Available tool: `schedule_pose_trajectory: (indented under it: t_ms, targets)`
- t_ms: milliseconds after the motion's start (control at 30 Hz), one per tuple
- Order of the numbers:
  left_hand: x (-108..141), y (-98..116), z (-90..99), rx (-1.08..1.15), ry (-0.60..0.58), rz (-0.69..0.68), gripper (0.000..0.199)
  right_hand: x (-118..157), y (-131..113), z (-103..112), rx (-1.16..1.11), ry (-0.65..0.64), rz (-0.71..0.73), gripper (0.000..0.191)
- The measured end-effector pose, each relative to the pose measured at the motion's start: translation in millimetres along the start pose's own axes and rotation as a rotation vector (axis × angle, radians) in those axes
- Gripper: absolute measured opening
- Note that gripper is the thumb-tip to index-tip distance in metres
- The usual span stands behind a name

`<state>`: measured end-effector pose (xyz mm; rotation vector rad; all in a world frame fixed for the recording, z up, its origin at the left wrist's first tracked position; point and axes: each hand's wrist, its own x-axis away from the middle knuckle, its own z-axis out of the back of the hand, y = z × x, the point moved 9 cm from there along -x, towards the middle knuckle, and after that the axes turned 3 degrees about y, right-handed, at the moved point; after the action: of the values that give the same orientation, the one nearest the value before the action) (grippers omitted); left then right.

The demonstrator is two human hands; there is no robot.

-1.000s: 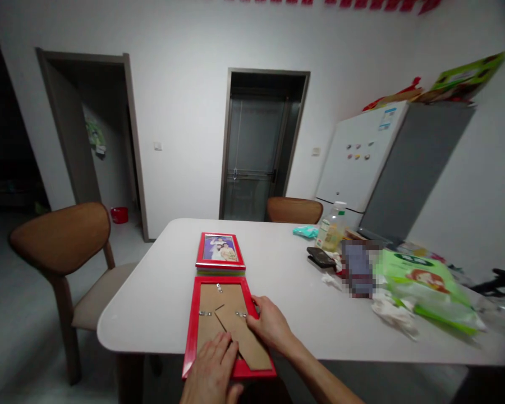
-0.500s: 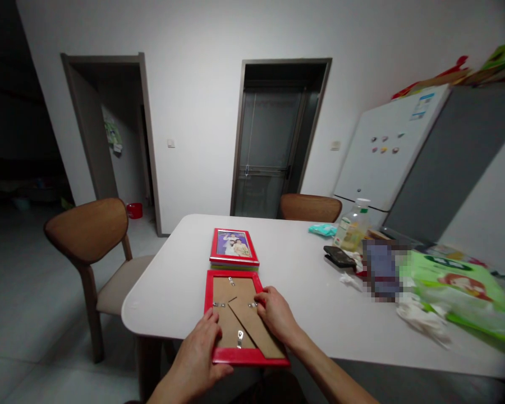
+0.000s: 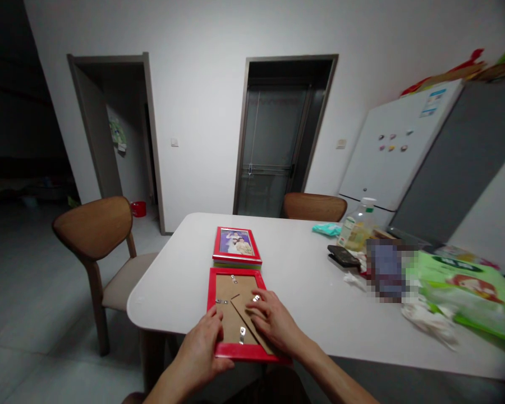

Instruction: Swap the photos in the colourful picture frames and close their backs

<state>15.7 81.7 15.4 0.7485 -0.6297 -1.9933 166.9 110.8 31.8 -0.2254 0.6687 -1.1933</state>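
Observation:
A red picture frame lies face down at the table's near edge, its brown backing board and the slanting stand flap showing. Metal clips sit around the board, one of them a bottom clip. My left hand is closed around the frame's lower left edge, fingers on top and thumb at the bottom rim. Over the right side rests my right hand, fingers slightly apart on the board and flap by the right clip. Just beyond lies another red frame, photo up, on something with a green edge.
The white table holds a bottle, a black wallet-like item, crumpled tissues and a green package on the right. A wooden chair stands left, another chair behind the table.
My right hand's fingers have shifted left from the frame's right edge onto the board and flap, and have spread. My left hand keeps its hold. The view has shifted slightly.

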Motion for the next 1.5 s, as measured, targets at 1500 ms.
schedule_pose_trajectory:
  t_ms: [1500]
  targets:
    - [-5,6,-4.3,-0.139,-0.053,0.049,0.075,-76,24,-38,0.334,0.054,-0.209,0.028]
